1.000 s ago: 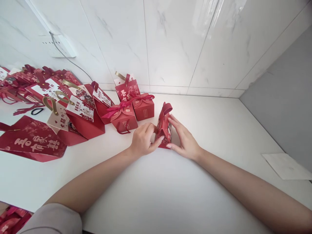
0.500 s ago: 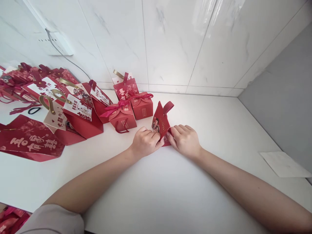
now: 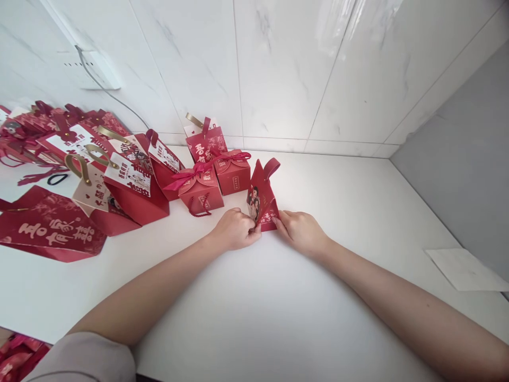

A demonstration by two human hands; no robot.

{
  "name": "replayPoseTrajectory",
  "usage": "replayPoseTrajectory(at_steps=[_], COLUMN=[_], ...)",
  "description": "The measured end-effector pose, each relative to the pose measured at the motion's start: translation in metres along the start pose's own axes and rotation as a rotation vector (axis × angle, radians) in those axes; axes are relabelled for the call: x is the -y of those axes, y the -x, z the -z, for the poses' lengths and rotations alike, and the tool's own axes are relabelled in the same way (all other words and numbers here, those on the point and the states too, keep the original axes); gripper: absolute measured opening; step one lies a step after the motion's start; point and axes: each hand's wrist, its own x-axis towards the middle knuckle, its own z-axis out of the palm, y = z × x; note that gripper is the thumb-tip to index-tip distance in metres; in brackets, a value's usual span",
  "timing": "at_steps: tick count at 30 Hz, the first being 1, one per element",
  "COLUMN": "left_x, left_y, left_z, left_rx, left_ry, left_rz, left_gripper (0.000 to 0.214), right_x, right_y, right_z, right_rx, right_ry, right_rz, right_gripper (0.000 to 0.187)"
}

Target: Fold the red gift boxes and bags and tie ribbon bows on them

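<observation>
A small red gift box with a pointed top, a ribbon loop handle and a printed couple on its side stands upright on the white table. My left hand is closed at its lower left corner, thumb and curled fingers pinching the edge. On the opposite side my right hand grips the lower right edge, thumb on the front face and the other fingers behind it. Just left of my hands sit two cube-shaped red boxes with bows, a front one and a rear one.
Several larger red gift boxes with handles crowd the left side, a big one nearest me. A red box stands by the tiled wall. A grey cable hangs there. White paper lies at the right edge.
My hands have slid lower and outward along the small box, so more of its front face shows. The box now stands straighter, slightly farther back.
</observation>
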Motion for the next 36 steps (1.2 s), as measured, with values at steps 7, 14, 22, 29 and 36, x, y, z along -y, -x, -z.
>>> replayPoseTrajectory(at_steps=[7, 14, 22, 29, 36], left_x=[0.012, 0.012, 0.005, 0.008, 0.016], left_y=[-0.001, -0.002, -0.003, -0.003, 0.004], left_z=[0.000, -0.004, 0.004, 0.005, -0.003], left_rx=[0.044, -0.100, -0.117, -0.072, -0.181], left_ry=[0.090, 0.212, 0.446, 0.523, 0.810], left_rz=[-0.078, 0.387, 0.443, 0.405, 0.402], left_gripper=[0.039, 0.013, 0.016, 0.030, 0.032], right_x=[-0.002, -0.003, -0.031, -0.030, -0.019], right_y=[0.004, 0.004, -0.010, -0.013, -0.004], right_z=[-0.007, -0.008, -0.017, -0.021, -0.012], right_rx=[0.032, -0.118, -0.637, -0.347, -0.314], right_ry=[0.040, -0.310, -0.806, -1.054, -0.998], right_rz=[0.091, 0.140, -0.362, -0.392, -0.284], right_gripper=[0.041, 0.024, 0.042, 0.029, 0.032])
